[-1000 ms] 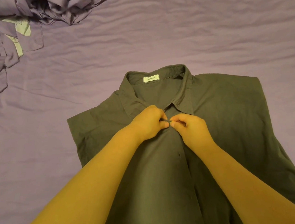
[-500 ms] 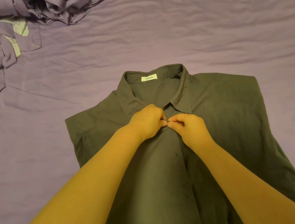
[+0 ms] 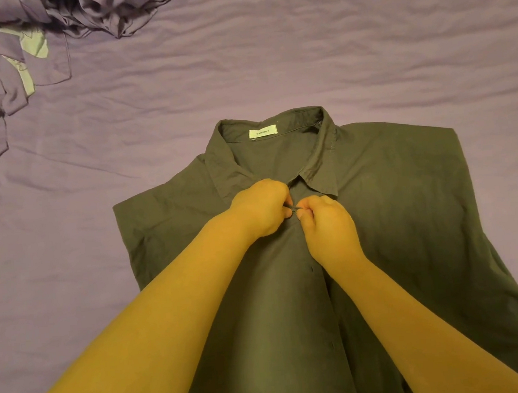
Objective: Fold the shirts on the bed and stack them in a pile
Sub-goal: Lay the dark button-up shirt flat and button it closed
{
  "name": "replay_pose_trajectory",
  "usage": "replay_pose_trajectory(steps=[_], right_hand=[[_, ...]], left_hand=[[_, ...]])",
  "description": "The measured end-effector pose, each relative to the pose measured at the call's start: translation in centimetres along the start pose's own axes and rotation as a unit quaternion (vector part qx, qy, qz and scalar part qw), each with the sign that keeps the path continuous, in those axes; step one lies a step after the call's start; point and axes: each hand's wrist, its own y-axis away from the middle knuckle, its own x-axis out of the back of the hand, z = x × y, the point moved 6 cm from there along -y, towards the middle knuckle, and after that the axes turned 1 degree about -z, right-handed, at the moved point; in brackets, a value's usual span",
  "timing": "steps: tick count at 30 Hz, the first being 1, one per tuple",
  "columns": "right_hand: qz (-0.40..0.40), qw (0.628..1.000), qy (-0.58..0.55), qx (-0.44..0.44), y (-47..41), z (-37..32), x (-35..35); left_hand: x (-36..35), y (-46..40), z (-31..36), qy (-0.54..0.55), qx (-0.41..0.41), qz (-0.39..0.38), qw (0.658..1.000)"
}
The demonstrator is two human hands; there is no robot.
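Since the earlier frame both hands have shifted only slightly, staying at the placket just below the collar. Left hand (image 3: 260, 208) and right hand (image 3: 327, 224) each pinch the fabric there. The olive shirt (image 3: 409, 214) lies flat, front up, toward the bed's (image 3: 270, 54) near edge. Neck label (image 3: 262, 132): text too small to read reliably. Rumpled purple clothes (image 3: 4, 62) occupy the far-left corner.

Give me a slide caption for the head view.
Both hands pinch the olive shirt's placket below its collar, on a purple bedsheet.
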Motion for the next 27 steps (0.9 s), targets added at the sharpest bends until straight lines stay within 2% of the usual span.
replay_pose_trajectory(steps=[5,9,15,27], right_hand=[[0.01,0.998,-0.053,-0.013,0.1,0.3,0.0],[0.007,0.993,-0.114,-0.026,0.0,0.7,0.3],[-0.029,0.988,-0.149,-0.024,-0.5,1.0,0.6],[-0.019,0.983,-0.182,-0.03,-0.2,0.9,1.1]], left_hand=[[-0.1,-0.3,0.1,0.043,0.006,-0.052,0.998],[-0.5,-0.4,-0.3,0.122,0.03,-0.08,0.989],[-0.8,-0.1,-1.1,0.203,0.027,-0.048,0.978],[-1.0,-0.1,-1.0,0.203,0.029,-0.024,0.978]])
